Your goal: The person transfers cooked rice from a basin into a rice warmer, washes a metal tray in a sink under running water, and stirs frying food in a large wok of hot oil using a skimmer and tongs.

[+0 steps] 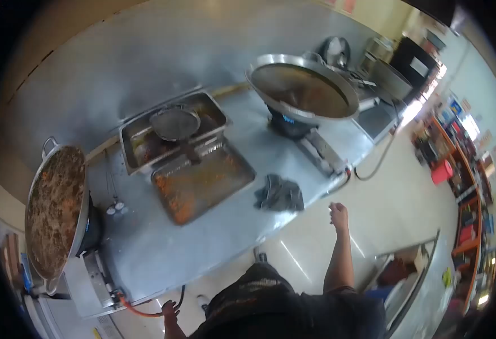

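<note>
My left hand (170, 309) hangs low beside the table's front edge, close to an orange gas hose (138, 309). Its fingers are apart and I see nothing in them. Past the table's front edge, my right hand (339, 214) is held out over the floor, loosely bent with no object visible in it. The thing nearest to it is a crumpled dark grey cloth (280, 194) on the metal table (220, 226). A shallow tray (205, 183) with orange crumbs lies left of the cloth. Behind it, a round strainer (175, 122) rests on a deep rectangular pan (129, 144).
A large wok of bubbling oil (56, 209) stands on a burner at left. Another wide wok with dark liquid (301, 90) sits on a burner (293, 125) at back right. Tongs (112, 206) lie near the left wok. Shelves (467, 209) line the right side.
</note>
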A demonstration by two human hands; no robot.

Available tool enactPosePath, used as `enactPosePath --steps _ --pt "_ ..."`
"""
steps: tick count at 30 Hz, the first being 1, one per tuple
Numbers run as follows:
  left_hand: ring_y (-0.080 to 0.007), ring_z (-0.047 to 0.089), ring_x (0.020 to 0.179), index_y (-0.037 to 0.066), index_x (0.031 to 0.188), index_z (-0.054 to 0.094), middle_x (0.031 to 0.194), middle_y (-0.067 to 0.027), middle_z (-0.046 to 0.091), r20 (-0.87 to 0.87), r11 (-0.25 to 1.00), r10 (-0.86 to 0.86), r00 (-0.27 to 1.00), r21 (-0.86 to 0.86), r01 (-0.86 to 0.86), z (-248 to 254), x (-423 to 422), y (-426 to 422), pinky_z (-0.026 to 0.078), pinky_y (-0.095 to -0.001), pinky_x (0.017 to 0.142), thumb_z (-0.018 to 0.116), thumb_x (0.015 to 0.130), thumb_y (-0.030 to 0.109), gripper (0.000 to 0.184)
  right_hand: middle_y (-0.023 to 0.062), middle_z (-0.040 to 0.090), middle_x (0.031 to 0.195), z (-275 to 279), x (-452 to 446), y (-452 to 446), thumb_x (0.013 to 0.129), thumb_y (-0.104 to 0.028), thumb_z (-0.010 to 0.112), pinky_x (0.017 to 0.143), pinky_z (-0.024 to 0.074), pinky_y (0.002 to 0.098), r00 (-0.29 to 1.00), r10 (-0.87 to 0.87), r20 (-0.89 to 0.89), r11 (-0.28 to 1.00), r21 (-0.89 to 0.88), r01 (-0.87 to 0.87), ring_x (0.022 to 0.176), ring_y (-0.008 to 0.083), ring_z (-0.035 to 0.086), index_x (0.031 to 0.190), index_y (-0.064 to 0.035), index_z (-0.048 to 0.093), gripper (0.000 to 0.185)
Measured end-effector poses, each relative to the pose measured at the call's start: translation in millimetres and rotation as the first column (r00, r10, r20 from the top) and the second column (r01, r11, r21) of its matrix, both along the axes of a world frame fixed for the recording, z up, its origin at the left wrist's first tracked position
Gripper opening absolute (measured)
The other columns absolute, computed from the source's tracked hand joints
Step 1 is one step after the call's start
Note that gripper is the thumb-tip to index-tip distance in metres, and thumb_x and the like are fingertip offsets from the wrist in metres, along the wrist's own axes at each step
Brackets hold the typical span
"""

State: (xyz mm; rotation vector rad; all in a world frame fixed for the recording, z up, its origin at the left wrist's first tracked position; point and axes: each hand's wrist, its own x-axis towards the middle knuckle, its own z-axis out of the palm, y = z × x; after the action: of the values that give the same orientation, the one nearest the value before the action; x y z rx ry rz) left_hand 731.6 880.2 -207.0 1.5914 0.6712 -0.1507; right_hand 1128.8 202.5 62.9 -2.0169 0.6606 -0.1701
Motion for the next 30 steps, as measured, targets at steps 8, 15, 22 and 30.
enactPosePath --steps 8,15,22,30 --pt "-0.0307 0.061 0.088 0.01 0.124 0.045 0.108 -0.0125 0.061 -0.627 0.945 0.01 0.779 -0.249 -0.212 98.8 64.5 -165.2 0.049 -0.0469 0.073 0.048 0.09 0.029 0.039 -0.0008 0.036 0.048 -52.0 187.3 -113.7 0.094 -0.051 0.035 0.031 0.0303 0.0287 0.961 -0.258 -0.1 0.9 0.337 0.277 0.034 0.0126 0.035 0.075 -0.0051 0.054 0.053" --pt "-0.0391 0.058 0.097 0.009 0.128 0.042 0.116 -0.0175 0.057 -0.8 0.52 -0.493 0.341 0.044 0.853 81.7 6.7 -206.3 0.047 -0.0547 0.075 0.049 0.089 0.041 0.051 0.0009 0.039 0.048 -38.2 181.4 -118.7 0.094 -0.053 0.034 0.03 0.0279 0.0291 0.925 -0.17 -0.338 0.956 0.172 0.239 0.033 0.013 0.036 0.07 -0.0042 0.052 0.057" --pt "-0.0339 0.054 0.107 0.011 0.12 0.048 0.115 -0.0136 0.059 -0.746 0.845 0.126 0.654 -0.265 -0.465 87.4 22.4 -214.2 0.046 -0.0513 0.08 0.044 0.091 0.033 0.037 -0.0014 0.035 0.049 -49.1 184.3 -116.3 0.096 -0.051 0.03 0.03 0.0291 0.0267 0.954 -0.139 -0.264 0.932 0.29 0.216 0.034 0.011 0.034 0.068 -0.0062 0.05 0.056" --pt "-0.0256 0.061 0.084 0.01 0.118 0.054 0.102 -0.0092 0.063 -0.64 0.888 0.33 0.694 -0.039 -0.459 124.7 124.2 -206.3 0.051 -0.0413 0.067 0.058 0.082 0.025 0.039 -0.0055 0.024 0.047 -75.5 188.0 -150.3 0.087 -0.009 0.036 0.032 0.0192 0.0207 0.93 -0.193 -0.312 -0.629 0.767 0.126 0.037 0.0055 0.019 0.058 -0.015 0.033 0.03"
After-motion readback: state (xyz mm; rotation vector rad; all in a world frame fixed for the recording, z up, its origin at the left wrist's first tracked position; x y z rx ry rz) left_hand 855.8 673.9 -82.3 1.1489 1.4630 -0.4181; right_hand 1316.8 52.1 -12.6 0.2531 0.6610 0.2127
